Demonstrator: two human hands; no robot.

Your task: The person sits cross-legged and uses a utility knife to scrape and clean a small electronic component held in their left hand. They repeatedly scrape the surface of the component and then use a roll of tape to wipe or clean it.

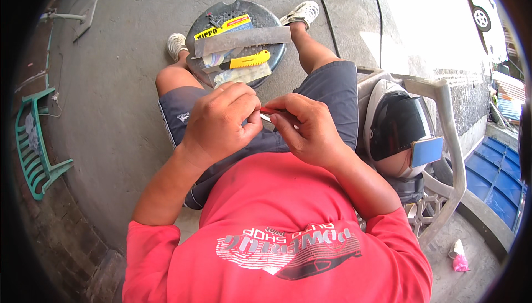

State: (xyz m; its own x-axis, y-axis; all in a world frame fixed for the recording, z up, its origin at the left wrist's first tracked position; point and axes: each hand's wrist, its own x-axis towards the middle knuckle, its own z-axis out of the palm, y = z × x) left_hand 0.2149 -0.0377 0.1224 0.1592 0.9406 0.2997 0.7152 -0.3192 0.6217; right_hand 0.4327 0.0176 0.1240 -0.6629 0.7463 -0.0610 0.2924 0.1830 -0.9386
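Observation:
Both of my hands meet in front of my lap, their fingertips pinched together. Between them is a thin red piece (269,111), mostly covered by the fingers, with a pale sliver below it; its kind does not show. My left hand (224,117) has curled fingers at the red piece's left end. At the other end, my right hand (306,127) grips it between thumb and forefinger. Beyond them stands a round dark stool (275,59). On it lie a yellow-handled cutter (250,60), a long greyish flat strip (244,39), a yellow printed package (224,27) and a pale flat sheet (244,75).
To my right, a black-and-white helmet (396,126) and a blue phone-like slab (426,151) rest on a pale plastic chair (455,153). A green plastic chair (41,148) stands far left. Black cables (327,12) cross the concrete floor. A pink-and-white bundle (459,257) lies lower right.

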